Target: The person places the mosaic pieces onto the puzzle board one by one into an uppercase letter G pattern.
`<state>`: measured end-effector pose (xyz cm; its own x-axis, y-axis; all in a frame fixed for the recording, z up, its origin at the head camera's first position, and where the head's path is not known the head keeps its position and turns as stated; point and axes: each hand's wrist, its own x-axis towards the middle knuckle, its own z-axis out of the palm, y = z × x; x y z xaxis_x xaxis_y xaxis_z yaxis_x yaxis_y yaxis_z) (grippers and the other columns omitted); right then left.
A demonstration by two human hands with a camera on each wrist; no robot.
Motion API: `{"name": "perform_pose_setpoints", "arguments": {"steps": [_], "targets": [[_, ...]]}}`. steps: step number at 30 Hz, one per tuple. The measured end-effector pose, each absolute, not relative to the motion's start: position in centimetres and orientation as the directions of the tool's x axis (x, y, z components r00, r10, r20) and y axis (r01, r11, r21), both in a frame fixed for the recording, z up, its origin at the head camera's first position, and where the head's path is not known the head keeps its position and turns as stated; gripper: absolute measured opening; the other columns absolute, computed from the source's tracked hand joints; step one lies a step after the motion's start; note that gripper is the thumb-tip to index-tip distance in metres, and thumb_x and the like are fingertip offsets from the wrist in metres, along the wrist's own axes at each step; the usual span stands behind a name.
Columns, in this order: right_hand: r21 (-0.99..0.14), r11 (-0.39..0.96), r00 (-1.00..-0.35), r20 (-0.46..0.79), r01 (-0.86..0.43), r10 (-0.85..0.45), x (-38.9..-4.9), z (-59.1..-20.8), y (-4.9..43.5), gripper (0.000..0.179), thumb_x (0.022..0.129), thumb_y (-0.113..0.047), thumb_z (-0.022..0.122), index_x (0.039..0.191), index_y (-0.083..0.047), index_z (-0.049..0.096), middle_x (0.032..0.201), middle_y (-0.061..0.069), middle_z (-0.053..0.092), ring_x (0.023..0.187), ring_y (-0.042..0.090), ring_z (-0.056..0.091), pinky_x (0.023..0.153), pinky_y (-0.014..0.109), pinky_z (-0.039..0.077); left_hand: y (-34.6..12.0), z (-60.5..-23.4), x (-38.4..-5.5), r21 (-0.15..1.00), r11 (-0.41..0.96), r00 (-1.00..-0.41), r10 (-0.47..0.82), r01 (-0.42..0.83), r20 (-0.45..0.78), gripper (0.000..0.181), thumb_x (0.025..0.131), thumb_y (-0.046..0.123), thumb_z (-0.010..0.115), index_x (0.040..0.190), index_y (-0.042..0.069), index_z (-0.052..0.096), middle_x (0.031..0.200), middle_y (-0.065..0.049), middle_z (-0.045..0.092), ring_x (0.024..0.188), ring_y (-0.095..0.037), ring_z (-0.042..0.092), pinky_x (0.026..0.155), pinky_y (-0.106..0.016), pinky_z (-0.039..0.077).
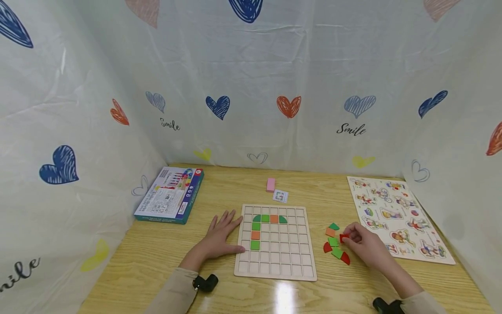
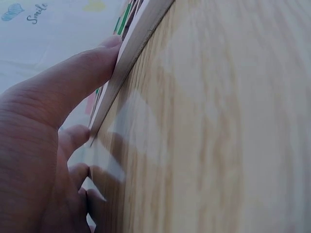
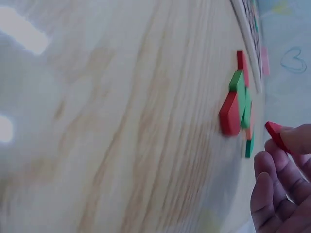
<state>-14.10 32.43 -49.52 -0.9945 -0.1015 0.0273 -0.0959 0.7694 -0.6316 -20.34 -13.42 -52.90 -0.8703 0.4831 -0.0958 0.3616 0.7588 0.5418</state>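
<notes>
A wooden grid board (image 1: 279, 261) lies at the middle of the table, with several green and orange tiles (image 1: 256, 235) set in its cells in a row and a column. My left hand (image 1: 217, 240) rests at the board's left side, fingers spread; its thumb touches the edge, as the left wrist view shows. Between thumb and fingers, my right hand (image 1: 364, 244) pinches a red tile (image 3: 277, 136). Just left of that hand lies a loose group of tiles: green tiles (image 1: 336, 252), red quarter-round tiles (image 1: 327, 247) and an orange tile (image 1: 330, 232).
A boxed set (image 1: 168, 194) sits at the back left. Behind the board are a pink block (image 1: 270, 185) and a small printed card (image 1: 280, 196). A board with cartoon pictures (image 1: 400, 218) lies on the right. Patterned white curtains (image 1: 313, 65) enclose the table.
</notes>
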Motion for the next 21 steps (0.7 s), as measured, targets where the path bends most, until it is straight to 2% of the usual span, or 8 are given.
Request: {"name": "perform_pose_setpoints", "arguments": {"steps": [5,11,15,21], "targets": [[-0.693,0.707,-0.985,0.032,-0.142,-0.167,-14.3,-49.2,30.9,0.023,0.099,-0.018,0.069,0.121,-0.010,0.071,0.094,-0.004,0.069,0.081,0.005,0.063,0.066,0.026,0.052,-13.4,-52.8,-20.3,0.550,0.753,-0.870,0.484,0.361,-0.092,0.098,0.082,0.062,0.075,0.161,0.022,0.034,0.170,-0.011,0.013,0.157,-0.033,0.001,0.123,-0.056,-0.007],[-0.747,0.643,-0.974,0.026,-0.170,-0.227,-15.1,-49.5,28.3,0.012,0.098,-0.017,0.069,0.108,-0.011,0.066,0.090,-0.003,0.069,0.076,0.007,0.063,0.065,0.025,0.051,-13.4,-52.8,-20.2,0.559,0.749,-0.870,0.483,0.355,-0.095,0.098,0.083,0.063,0.075,0.161,0.022,0.033,0.170,-0.010,0.012,0.157,-0.032,0.000,0.123,-0.056,-0.008],[-0.781,0.600,-0.962,0.002,-0.172,-0.273,-15.5,-49.7,26.4,0.011,0.097,-0.017,0.071,0.103,-0.011,0.064,0.090,-0.001,0.068,0.075,0.010,0.062,0.063,0.025,0.050,-13.5,-52.9,-20.3,0.553,0.753,-0.872,0.481,0.356,-0.094,0.098,0.082,0.063,0.074,0.161,0.023,0.033,0.170,-0.010,0.012,0.157,-0.032,0.001,0.123,-0.055,-0.008],[-0.786,0.580,-0.944,0.015,-0.214,-0.328,-15.8,-50.0,23.4,0.010,0.094,-0.018,0.074,0.099,-0.014,0.067,0.090,-0.004,0.064,0.079,0.008,0.057,0.068,0.024,0.050,-13.5,-53.0,-20.3,0.545,0.754,-0.870,0.486,0.367,-0.087,0.098,0.082,0.064,0.074,0.161,0.023,0.033,0.170,-0.010,0.013,0.157,-0.032,0.002,0.123,-0.055,-0.008]]}}
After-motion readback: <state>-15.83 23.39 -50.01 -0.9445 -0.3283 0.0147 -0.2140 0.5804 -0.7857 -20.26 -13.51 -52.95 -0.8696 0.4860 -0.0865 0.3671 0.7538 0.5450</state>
